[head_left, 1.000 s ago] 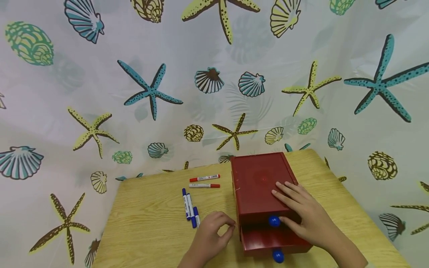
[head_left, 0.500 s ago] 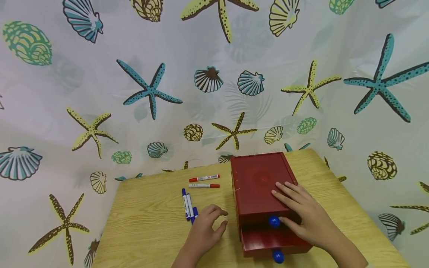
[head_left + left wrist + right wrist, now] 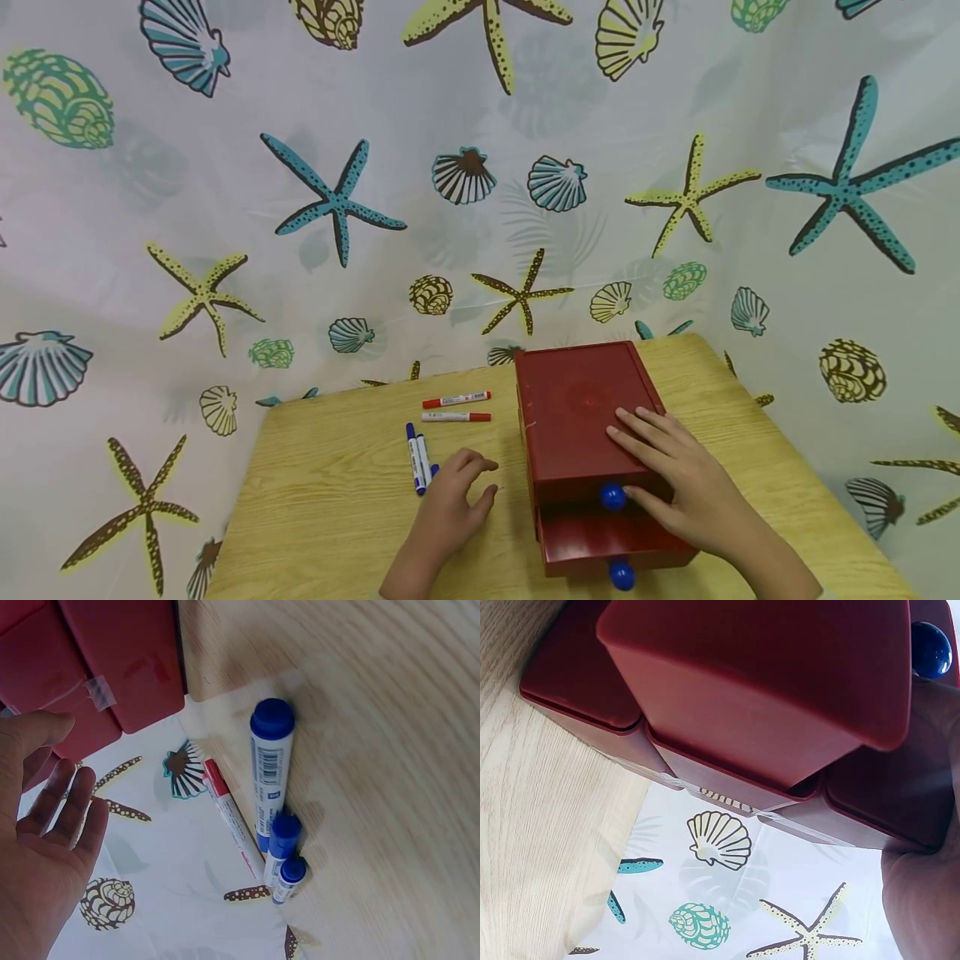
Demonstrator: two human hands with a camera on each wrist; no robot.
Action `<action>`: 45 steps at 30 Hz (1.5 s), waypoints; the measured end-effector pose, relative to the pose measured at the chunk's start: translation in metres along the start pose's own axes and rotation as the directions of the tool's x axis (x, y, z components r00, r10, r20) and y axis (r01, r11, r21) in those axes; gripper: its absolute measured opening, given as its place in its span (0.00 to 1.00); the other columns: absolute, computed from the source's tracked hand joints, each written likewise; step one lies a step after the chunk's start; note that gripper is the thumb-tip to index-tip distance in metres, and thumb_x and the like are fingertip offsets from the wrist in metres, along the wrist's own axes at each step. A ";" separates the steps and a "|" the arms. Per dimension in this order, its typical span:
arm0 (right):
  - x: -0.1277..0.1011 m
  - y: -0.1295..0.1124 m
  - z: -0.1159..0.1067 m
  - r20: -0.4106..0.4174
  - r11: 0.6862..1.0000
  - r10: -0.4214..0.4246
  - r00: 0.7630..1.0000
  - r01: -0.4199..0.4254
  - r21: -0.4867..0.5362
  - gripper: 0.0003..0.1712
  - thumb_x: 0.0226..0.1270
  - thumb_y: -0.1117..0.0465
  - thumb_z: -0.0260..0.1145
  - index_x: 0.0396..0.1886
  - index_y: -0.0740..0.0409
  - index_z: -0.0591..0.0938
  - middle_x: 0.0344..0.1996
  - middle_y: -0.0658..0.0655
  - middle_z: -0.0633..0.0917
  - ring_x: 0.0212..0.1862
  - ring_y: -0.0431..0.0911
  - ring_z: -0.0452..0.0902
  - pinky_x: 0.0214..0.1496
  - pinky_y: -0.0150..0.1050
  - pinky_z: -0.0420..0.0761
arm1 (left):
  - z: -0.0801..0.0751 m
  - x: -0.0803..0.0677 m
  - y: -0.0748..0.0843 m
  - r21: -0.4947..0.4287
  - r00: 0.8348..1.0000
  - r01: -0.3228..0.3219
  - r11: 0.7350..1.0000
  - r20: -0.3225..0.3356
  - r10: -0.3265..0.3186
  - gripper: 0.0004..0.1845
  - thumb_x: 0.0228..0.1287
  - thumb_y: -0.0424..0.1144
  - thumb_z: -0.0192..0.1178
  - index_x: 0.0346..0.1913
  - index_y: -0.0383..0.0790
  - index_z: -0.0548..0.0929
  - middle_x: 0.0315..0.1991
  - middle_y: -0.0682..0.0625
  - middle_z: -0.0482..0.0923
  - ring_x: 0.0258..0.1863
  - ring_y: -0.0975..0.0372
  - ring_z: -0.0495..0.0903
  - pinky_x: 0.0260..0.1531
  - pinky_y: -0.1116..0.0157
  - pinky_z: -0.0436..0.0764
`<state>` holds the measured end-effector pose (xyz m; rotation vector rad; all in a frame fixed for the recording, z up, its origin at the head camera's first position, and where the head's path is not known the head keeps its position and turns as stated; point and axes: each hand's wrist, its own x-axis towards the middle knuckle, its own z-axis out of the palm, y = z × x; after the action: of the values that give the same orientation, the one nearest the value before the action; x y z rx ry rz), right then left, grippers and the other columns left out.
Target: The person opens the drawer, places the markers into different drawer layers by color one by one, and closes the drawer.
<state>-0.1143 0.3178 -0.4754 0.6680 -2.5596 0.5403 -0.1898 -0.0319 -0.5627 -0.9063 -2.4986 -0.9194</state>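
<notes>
A dark red two-drawer box (image 3: 573, 408) stands on the wooden table (image 3: 337, 500); its lower drawer (image 3: 600, 542) is pulled out a little, with a blue knob (image 3: 621, 574). My right hand (image 3: 663, 462) lies flat on the box top, thumb beside the upper blue knob (image 3: 612, 497). My left hand (image 3: 459, 490) hovers over the table left of the box with fingers relaxed, holding nothing, right next to three blue markers (image 3: 416, 454). In the left wrist view the fingers (image 3: 71, 810) are spread and the blue markers (image 3: 270, 769) lie side by side.
Two red markers (image 3: 457, 400) lie behind the blue ones, parallel to the table's far edge. A seashell-print curtain (image 3: 337, 200) hangs behind and around the table. The right wrist view shows the red box (image 3: 765, 690) from close up.
My left hand has slid left, away from the box and toward the blue markers, and its curled fingers have relaxed. The right hand and the box have stayed still.
</notes>
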 end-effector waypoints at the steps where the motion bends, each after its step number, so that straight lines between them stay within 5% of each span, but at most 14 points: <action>1: 0.000 0.000 0.000 0.000 1.000 -0.001 1.000 0.001 0.000 0.50 0.53 0.56 0.85 0.77 0.41 0.76 0.78 0.53 0.74 0.79 0.55 0.65 0.83 0.25 0.36 | 0.000 0.000 -0.001 0.003 1.000 0.004 1.000 0.003 -0.004 0.16 0.62 0.34 0.78 0.51 0.49 0.88 0.47 0.56 0.82 0.47 0.65 0.82 0.46 0.64 0.86; 16: 0.004 0.005 -0.002 0.005 1.000 -0.008 1.000 0.008 0.003 0.51 0.53 0.56 0.86 0.78 0.41 0.75 0.78 0.53 0.74 0.79 0.56 0.65 0.84 0.25 0.36 | 0.002 0.007 -0.015 0.035 0.993 0.103 0.994 0.051 -0.104 0.15 0.65 0.35 0.76 0.53 0.48 0.87 0.47 0.56 0.81 0.49 0.60 0.84 0.51 0.59 0.86; 30: 0.015 0.026 0.000 0.005 0.999 -0.043 0.999 0.043 0.017 0.50 0.53 0.56 0.85 0.78 0.42 0.76 0.78 0.53 0.75 0.79 0.56 0.66 0.84 0.25 0.37 | 0.010 0.034 -0.039 0.061 0.995 0.098 0.993 0.011 -0.099 0.14 0.67 0.35 0.74 0.53 0.46 0.87 0.47 0.54 0.82 0.49 0.59 0.84 0.50 0.59 0.87; 45: 0.015 0.026 -0.001 -0.007 0.998 -0.057 0.998 0.057 0.021 0.50 0.53 0.56 0.85 0.77 0.43 0.76 0.77 0.54 0.75 0.79 0.56 0.66 0.84 0.26 0.38 | 0.016 0.042 -0.053 0.067 0.992 0.123 0.990 0.010 -0.124 0.14 0.67 0.36 0.74 0.53 0.43 0.87 0.48 0.51 0.83 0.51 0.58 0.84 0.51 0.56 0.86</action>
<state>-0.1398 0.3340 -0.4744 0.7429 -2.5238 0.5509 -0.2576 -0.0332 -0.5779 -0.7472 -2.6052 -0.8649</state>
